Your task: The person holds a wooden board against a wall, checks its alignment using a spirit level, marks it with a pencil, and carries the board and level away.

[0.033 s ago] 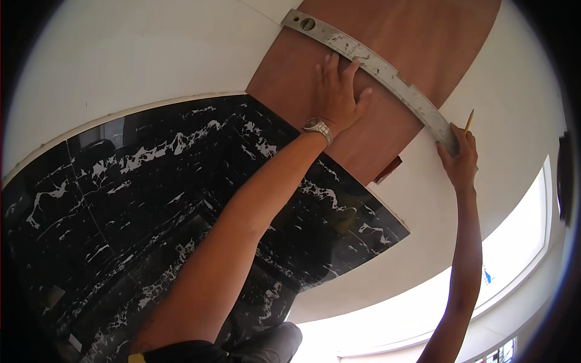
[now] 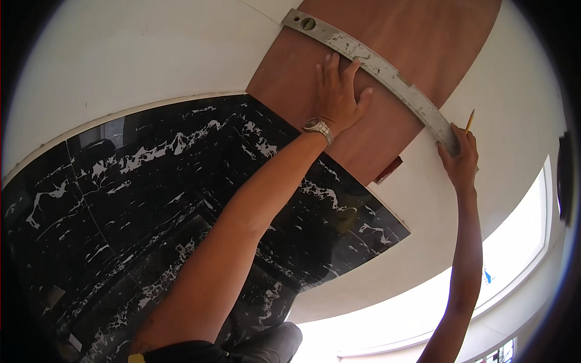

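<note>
Spirit level (image 2: 375,63): grey, scuffed; left fingers (image 2: 330,69) spread, right fingers (image 2: 460,137) holding end, pencil (image 2: 469,121).

The board (image 2: 430,45) is reddish brown with soft, cloudy streaks. The level (image 2: 382,68) across it is silver-grey, flecked with whitish and dark smudges, its round vial (image 2: 308,24) dull greenish. The pencil (image 2: 469,122) at right is yellow. Glossy black tiles (image 2: 163,169) at near left carry jagged white veins. The wall (image 2: 151,54) is cream, the watch (image 2: 322,129) silver, the sleeve (image 2: 187,352) black.
</note>
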`<action>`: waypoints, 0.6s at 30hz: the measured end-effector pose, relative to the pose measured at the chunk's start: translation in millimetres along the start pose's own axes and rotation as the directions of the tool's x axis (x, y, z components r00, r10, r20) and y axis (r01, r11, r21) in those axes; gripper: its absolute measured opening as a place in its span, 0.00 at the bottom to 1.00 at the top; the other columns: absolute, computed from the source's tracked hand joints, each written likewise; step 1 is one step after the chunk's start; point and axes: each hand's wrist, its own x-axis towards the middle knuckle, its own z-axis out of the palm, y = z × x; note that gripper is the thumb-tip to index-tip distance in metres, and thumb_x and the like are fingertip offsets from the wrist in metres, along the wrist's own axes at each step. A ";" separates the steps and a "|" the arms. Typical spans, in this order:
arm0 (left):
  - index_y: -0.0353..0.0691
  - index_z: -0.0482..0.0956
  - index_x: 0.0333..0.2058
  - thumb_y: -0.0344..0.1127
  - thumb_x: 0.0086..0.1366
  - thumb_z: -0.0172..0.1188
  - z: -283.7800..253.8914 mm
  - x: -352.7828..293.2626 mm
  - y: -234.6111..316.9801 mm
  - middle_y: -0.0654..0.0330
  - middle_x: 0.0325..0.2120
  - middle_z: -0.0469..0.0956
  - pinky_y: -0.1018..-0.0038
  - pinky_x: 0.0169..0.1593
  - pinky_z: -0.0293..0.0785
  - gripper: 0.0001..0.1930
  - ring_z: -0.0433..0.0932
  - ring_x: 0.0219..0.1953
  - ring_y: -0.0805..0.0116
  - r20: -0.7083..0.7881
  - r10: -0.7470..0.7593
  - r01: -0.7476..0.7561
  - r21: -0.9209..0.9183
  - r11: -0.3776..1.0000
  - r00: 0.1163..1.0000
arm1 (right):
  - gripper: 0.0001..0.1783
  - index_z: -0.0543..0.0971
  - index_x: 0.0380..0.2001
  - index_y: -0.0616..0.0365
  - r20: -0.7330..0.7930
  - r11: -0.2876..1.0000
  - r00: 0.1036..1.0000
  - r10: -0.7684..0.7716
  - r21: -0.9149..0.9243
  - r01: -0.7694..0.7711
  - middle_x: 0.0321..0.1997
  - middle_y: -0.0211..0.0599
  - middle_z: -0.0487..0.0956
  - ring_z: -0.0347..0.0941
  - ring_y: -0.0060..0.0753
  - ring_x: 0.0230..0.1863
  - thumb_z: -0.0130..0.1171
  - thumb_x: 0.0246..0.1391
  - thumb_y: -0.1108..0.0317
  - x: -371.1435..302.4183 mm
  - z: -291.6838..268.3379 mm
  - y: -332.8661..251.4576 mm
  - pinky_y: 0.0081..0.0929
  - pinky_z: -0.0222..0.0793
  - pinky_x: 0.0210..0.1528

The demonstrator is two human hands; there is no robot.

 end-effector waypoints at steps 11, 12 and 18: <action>0.43 0.61 0.66 0.49 0.63 0.65 1.1 -1.4 -1.5 0.33 0.64 0.56 0.31 0.70 0.50 0.37 0.55 0.69 0.26 -0.019 0.005 -0.005 -0.019 1.000 1.000 | 0.32 0.80 0.56 0.57 -0.013 0.999 0.999 -0.045 0.025 0.045 0.47 0.42 0.78 0.77 0.42 0.45 0.75 0.45 0.73 0.2 2.0 2.2 0.36 0.77 0.50; 0.43 0.61 0.66 0.49 0.63 0.65 1.5 -1.0 -2.1 0.33 0.64 0.56 0.30 0.70 0.50 0.37 0.55 0.68 0.25 -0.030 0.010 -0.011 -0.026 1.000 0.999 | 0.32 0.80 0.57 0.57 -0.017 0.999 0.999 -0.046 0.024 0.046 0.47 0.43 0.78 0.77 0.42 0.45 0.75 0.45 0.73 0.6 2.1 2.0 0.36 0.77 0.49; 0.42 0.61 0.65 0.49 0.62 0.66 3.0 -0.3 -2.1 0.33 0.64 0.56 0.29 0.69 0.50 0.38 0.56 0.68 0.24 -0.043 0.016 -0.017 -0.040 0.999 0.999 | 0.32 0.80 0.57 0.57 -0.014 0.999 0.999 -0.039 0.023 0.040 0.46 0.43 0.78 0.77 0.42 0.45 0.75 0.45 0.73 0.1 1.9 1.2 0.36 0.77 0.49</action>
